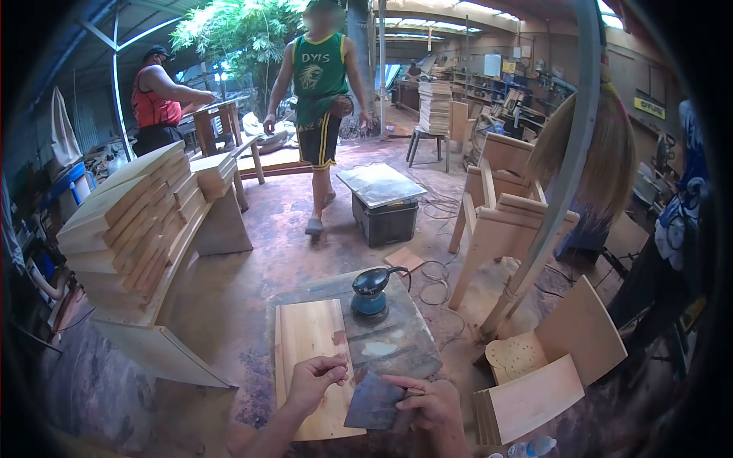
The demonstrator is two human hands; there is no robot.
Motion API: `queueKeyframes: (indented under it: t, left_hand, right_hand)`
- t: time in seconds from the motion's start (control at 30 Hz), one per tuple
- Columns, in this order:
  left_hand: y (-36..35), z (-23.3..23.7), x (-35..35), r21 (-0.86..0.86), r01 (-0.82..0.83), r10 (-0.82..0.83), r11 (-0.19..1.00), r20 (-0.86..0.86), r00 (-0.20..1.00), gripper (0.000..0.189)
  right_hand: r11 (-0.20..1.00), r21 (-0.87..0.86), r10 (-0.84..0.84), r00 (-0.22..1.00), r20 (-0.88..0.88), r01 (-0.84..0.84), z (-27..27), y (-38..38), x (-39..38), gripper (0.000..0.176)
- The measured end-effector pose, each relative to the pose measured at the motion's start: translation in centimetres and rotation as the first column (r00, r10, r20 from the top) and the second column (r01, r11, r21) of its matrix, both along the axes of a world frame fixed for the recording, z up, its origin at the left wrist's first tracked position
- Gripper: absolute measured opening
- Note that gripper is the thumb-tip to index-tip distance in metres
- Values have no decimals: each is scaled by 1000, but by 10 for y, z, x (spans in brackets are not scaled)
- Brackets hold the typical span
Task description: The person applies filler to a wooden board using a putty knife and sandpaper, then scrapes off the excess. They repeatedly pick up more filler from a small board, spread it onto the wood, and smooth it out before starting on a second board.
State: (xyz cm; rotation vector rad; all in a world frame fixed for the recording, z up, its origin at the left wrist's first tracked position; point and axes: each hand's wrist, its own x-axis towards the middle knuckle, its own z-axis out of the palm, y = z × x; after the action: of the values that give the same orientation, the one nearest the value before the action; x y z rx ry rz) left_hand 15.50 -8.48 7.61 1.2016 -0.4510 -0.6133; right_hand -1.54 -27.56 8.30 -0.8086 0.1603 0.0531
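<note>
A pale wooden board [309, 328] lies lengthwise in front of me on a low, worn work surface [405, 332]. Above the board, my left hand [317, 384] has its fingers curled into a pinch; whatever may be between them is too small to make out. My right hand [429, 404] grips a dark grey sheet of sandpaper [374, 401] by its right side, over the board's near right edge. Beyond both hands, a blue and black orbital sander [370, 292] stands upright beside the board, its cord trailing off behind.
Stacked boards [130, 221] fill a bench at left. Wooden chair frames [500, 206] and a metal post [557, 175] stand at right, above more cut panels [534, 397]. A person in green [317, 84] walks ahead near a black bin [384, 221]; another [160, 95] works at back left.
</note>
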Motion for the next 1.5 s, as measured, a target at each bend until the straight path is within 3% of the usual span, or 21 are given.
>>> queueKeyframes:
  t: [0.3, 0.67, 0.77, 0.9, 0.97, 1.13, 1.27, 1.33, 1.4, 1.43, 1.5]
  left_hand:
    - [-4, 3, -1, 93, -16, 12, 996, 35, 999, 17]
    - [-8, -12, -1, 30, 14, -16, 999, 62, 998, 17]
    - [-8, -12, 2, 91, 6, -14, 996, 92, 996, 17]
    - [-5, -20, 14, 100, -10, 0, 995, 105, 994, 17]
    - [-5, -21, 15, 42, -2, 2, 999, -7, 1000, 19]
    - [-2, -15, 19, 32, -13, 13, 999, 0, 1000, 18]
    - [4, 17, 18, 75, 90, -98, 993, 105, 990, 16]
    - [2, 53, 12, 48, 165, -170, 985, 131, 977, 15]
    - [0, 108, -20, -94, 436, -398, 895, 272, 876, 9]
    - [-1, 138, -40, -95, 435, -397, 895, 274, 876, 9]
    - [-4, 193, -84, -289, 528, -398, 798, 406, 823, 5]
  right_hand:
    - [1000, 12, -13, 1000, 27, 12, -4, -1, 0, 63]
    - [999, 51, -18, 1000, 22, 17, -5, -1, -5, 64]
    - [996, -84, -7, 1000, -14, 6, -17, -10, 5, 64]
    - [994, -48, -94, 995, 46, 96, -40, -1, 11, 66]
    - [986, -80, -141, 989, 54, 145, -52, 0, 14, 69]
    - [976, -19, -217, 976, -26, 217, -45, 6, 15, 66]
    - [975, 15, -221, 975, 8, 220, -47, -5, 16, 67]
    - [992, 111, -54, 999, 7, 53, -23, -16, 17, 63]
    - [991, 82, -111, 993, 28, 109, -24, -11, 9, 66]
    - [985, 55, -168, 985, 42, 165, -25, -9, 6, 69]
    - [986, 52, -161, 986, 46, 158, -15, -12, 6, 67]
